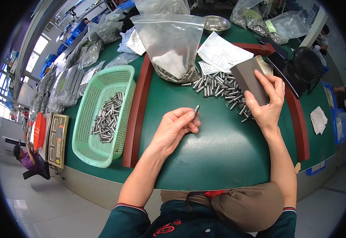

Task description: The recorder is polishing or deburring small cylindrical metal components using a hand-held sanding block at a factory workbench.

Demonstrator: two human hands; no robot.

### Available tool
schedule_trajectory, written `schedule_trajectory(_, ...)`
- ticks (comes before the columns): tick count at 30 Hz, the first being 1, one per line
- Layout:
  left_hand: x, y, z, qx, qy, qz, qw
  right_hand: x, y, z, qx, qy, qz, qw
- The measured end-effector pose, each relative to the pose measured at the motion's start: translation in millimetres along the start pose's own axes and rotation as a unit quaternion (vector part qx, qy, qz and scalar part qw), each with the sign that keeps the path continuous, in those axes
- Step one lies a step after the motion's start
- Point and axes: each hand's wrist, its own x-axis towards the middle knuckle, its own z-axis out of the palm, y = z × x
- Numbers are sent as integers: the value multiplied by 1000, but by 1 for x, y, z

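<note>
Over the middle of the green table (204,158), my left hand (177,129) is closed, pinching a small metal pin (196,110) between thumb and fingers. The pin stands nearly upright, its upper end showing. My right hand (267,107) grips a dark brown rectangular block (248,77), which is tilted above the right side of a heap of loose metal pins (220,86). Behind that heap, an open clear plastic bag (169,37) holds more pins and a white paper. To the left, a light green plastic basket (77,131) contains many similar pins (109,119).
Red-brown rails (135,123) border the work area. Paper sheets (224,51) lie behind the heap, near a metal bowl (217,23). A black fan (307,65) stands at right; a weighing scale (58,141) and bagged parts (68,81) are at left. Another person (30,156) sits far left.
</note>
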Motion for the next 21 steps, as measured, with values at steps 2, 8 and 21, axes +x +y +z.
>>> schedule_trajectory(2, -1, 1, 3, 16, 4, -1, 1000, -4, -10, 3, 12, -26, -26, 999)
schedule_trajectory(8, 1, 0, -2, -14, -9, -1, 1000, -9, -34, -2, 52, -112, -98, 988)
schedule_trajectory(21, 1, -7, 6, -64, -52, -22, 996, -14, -46, 8, 91, -104, -146, 980)
